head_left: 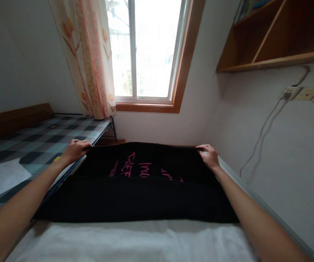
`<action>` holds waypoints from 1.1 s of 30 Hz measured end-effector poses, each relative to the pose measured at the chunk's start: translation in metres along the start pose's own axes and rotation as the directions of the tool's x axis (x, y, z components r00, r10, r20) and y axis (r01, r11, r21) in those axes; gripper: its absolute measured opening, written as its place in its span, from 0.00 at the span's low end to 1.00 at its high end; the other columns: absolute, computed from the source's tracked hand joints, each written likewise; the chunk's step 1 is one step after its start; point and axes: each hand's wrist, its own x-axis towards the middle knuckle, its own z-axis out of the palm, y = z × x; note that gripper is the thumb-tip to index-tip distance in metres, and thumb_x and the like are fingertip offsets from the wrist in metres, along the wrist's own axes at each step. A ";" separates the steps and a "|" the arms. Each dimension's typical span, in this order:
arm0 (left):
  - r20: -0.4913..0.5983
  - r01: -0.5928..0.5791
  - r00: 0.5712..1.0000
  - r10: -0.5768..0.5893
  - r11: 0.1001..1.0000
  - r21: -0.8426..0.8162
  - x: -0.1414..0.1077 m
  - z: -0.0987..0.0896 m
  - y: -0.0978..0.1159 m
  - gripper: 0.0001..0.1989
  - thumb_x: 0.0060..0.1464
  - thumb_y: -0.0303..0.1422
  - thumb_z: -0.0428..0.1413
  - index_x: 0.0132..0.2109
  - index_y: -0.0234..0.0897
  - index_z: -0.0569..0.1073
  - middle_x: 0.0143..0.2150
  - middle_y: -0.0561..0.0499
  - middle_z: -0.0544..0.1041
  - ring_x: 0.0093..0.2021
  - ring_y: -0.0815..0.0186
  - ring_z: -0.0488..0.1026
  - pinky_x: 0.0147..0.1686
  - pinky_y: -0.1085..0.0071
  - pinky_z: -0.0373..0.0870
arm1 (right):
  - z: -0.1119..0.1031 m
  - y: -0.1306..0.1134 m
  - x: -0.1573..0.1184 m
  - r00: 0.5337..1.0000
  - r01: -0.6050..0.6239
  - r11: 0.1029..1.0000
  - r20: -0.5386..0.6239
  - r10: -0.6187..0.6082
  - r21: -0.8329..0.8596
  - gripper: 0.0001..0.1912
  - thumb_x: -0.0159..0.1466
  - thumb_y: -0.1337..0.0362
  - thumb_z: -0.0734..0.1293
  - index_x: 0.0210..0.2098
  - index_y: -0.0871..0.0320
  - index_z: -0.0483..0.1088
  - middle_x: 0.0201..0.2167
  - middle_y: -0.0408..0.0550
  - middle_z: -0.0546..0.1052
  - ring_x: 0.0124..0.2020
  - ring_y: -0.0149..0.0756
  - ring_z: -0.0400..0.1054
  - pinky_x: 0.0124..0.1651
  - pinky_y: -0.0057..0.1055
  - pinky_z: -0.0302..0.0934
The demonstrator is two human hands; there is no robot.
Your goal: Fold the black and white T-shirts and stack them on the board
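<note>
A black cloth [146, 200] with pink lettering is stretched wide above a white sheet [146, 242]. Its far edge is pulled nearly straight between my hands, and its near part lies across the sheet. My left hand [76, 150] pinches the far left corner, close to the edge of the checked bed. At the far right corner, my right hand [208, 155] has its fingers closed on the same cloth. The lettering is partly hidden by a fold in the cloth.
On the left is a bed with a checked cover [42, 136] and a paper [4, 178] on it. A curtain [91, 65] hangs beside the window ahead. At the upper right are a wooden shelf [277, 60] and a wall socket [292, 92] with cables. A wall borders the right side.
</note>
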 end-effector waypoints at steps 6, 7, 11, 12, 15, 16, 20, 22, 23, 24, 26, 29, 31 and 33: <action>0.011 -0.144 0.990 0.144 0.990 -0.011 -0.099 0.012 -0.005 0.13 0.52 0.32 0.48 0.41 0.41 0.75 0.44 0.47 0.78 0.45 0.54 0.73 0.54 0.51 0.59 | -0.050 0.005 -0.075 0.979 0.144 0.988 0.134 -0.151 0.062 0.10 0.61 0.60 0.63 0.37 0.50 0.76 0.38 0.48 0.78 0.44 0.44 0.69 0.48 0.42 0.57; 0.059 -0.155 0.986 0.157 0.987 -0.034 -0.109 0.016 -0.003 0.14 0.50 0.30 0.48 0.40 0.42 0.75 0.44 0.48 0.78 0.45 0.55 0.73 0.54 0.52 0.60 | -0.052 0.007 -0.087 0.967 0.147 0.988 0.202 -0.153 0.046 0.10 0.60 0.61 0.63 0.36 0.50 0.76 0.38 0.47 0.78 0.43 0.44 0.69 0.48 0.42 0.57; 0.174 -0.069 0.982 0.076 0.997 -0.045 -0.123 0.021 0.012 0.16 0.47 0.26 0.47 0.40 0.44 0.74 0.45 0.48 0.77 0.47 0.54 0.73 0.51 0.57 0.64 | -0.051 0.007 -0.103 0.933 0.095 0.995 0.347 -0.098 0.026 0.10 0.58 0.65 0.63 0.36 0.51 0.76 0.40 0.48 0.78 0.45 0.45 0.69 0.48 0.41 0.57; 0.180 -0.038 0.983 0.042 0.999 -0.027 -0.122 0.019 0.016 0.16 0.47 0.26 0.47 0.40 0.44 0.74 0.46 0.48 0.77 0.47 0.54 0.73 0.50 0.57 0.64 | -0.053 0.005 -0.100 0.936 0.078 0.997 0.344 -0.078 0.013 0.11 0.58 0.65 0.63 0.36 0.51 0.76 0.41 0.48 0.78 0.46 0.45 0.69 0.48 0.41 0.56; 0.153 0.046 0.987 -0.049 0.999 0.026 -0.115 0.006 0.021 0.15 0.50 0.28 0.46 0.43 0.43 0.72 0.47 0.48 0.75 0.45 0.55 0.72 0.48 0.59 0.66 | -0.062 -0.006 -0.086 0.958 0.051 0.998 0.285 -0.040 -0.029 0.10 0.58 0.65 0.63 0.36 0.51 0.76 0.41 0.49 0.77 0.46 0.45 0.68 0.49 0.41 0.55; 0.131 0.071 0.988 -0.077 0.996 0.044 -0.113 0.001 0.022 0.14 0.52 0.29 0.45 0.44 0.42 0.71 0.47 0.48 0.75 0.44 0.56 0.72 0.47 0.59 0.66 | -0.065 -0.010 -0.083 0.967 0.046 0.998 0.251 -0.035 -0.037 0.10 0.59 0.65 0.63 0.36 0.51 0.76 0.42 0.49 0.77 0.46 0.45 0.68 0.49 0.41 0.54; 0.084 0.106 0.990 -0.115 0.989 0.102 -0.117 -0.008 0.029 0.14 0.55 0.30 0.44 0.43 0.40 0.72 0.44 0.48 0.74 0.42 0.56 0.72 0.46 0.60 0.66 | -0.072 -0.016 -0.094 0.984 0.047 0.997 0.175 -0.036 -0.060 0.10 0.60 0.65 0.62 0.37 0.53 0.75 0.43 0.51 0.76 0.47 0.45 0.67 0.49 0.41 0.54; 0.141 0.065 0.987 -0.080 0.993 0.103 -0.124 -0.005 0.034 0.15 0.50 0.27 0.45 0.41 0.40 0.73 0.43 0.47 0.75 0.43 0.55 0.72 0.47 0.59 0.65 | -0.071 -0.012 -0.106 0.976 0.056 0.997 0.213 -0.042 -0.059 0.11 0.58 0.65 0.63 0.37 0.52 0.76 0.44 0.51 0.74 0.46 0.45 0.67 0.49 0.42 0.55; 0.175 0.043 0.983 -0.060 0.994 0.099 -0.127 -0.003 0.037 0.15 0.48 0.25 0.45 0.40 0.41 0.74 0.43 0.47 0.75 0.43 0.55 0.73 0.48 0.58 0.65 | -0.071 -0.009 -0.111 0.973 0.052 0.998 0.228 -0.041 -0.045 0.12 0.57 0.66 0.64 0.37 0.52 0.76 0.45 0.51 0.74 0.45 0.45 0.67 0.49 0.42 0.56; 0.199 0.022 0.979 -0.041 0.995 0.094 -0.130 0.000 0.040 0.16 0.47 0.25 0.46 0.40 0.41 0.74 0.43 0.47 0.76 0.45 0.55 0.73 0.48 0.57 0.64 | -0.071 -0.005 -0.113 0.974 0.037 0.999 0.225 -0.032 -0.018 0.13 0.56 0.66 0.64 0.38 0.52 0.76 0.45 0.52 0.73 0.45 0.44 0.68 0.48 0.42 0.57; 0.202 -0.001 0.979 -0.015 0.997 0.079 -0.132 0.004 0.048 0.18 0.47 0.25 0.46 0.42 0.42 0.74 0.45 0.46 0.76 0.48 0.54 0.72 0.49 0.56 0.64 | -0.075 0.003 -0.112 0.988 -0.047 0.996 0.150 0.036 0.070 0.17 0.55 0.66 0.62 0.42 0.54 0.75 0.45 0.53 0.73 0.43 0.42 0.69 0.47 0.41 0.61; 0.178 -0.043 0.983 0.036 0.998 0.039 -0.127 0.005 0.063 0.20 0.48 0.28 0.48 0.48 0.43 0.74 0.49 0.46 0.75 0.50 0.53 0.71 0.49 0.56 0.64 | -0.087 0.012 -0.098 0.957 -0.269 0.936 -0.045 0.286 0.225 0.20 0.54 0.66 0.60 0.45 0.58 0.73 0.39 0.53 0.74 0.35 0.38 0.70 0.40 0.37 0.65; 0.168 -0.076 0.983 0.071 0.997 0.022 -0.121 0.004 0.076 0.20 0.50 0.31 0.48 0.49 0.43 0.73 0.49 0.46 0.75 0.50 0.53 0.72 0.49 0.57 0.64 | -0.093 0.012 -0.088 0.904 -0.367 0.883 -0.113 0.413 0.292 0.18 0.55 0.64 0.60 0.42 0.60 0.73 0.34 0.52 0.75 0.30 0.37 0.69 0.35 0.35 0.65; 0.162 -0.102 0.982 0.099 0.995 0.011 -0.117 0.004 0.091 0.19 0.51 0.33 0.49 0.50 0.43 0.73 0.49 0.46 0.75 0.49 0.53 0.72 0.48 0.57 0.65 | -0.093 0.005 -0.085 0.903 -0.376 0.866 -0.080 0.423 0.329 0.16 0.55 0.62 0.61 0.40 0.60 0.73 0.31 0.51 0.75 0.29 0.37 0.68 0.34 0.34 0.65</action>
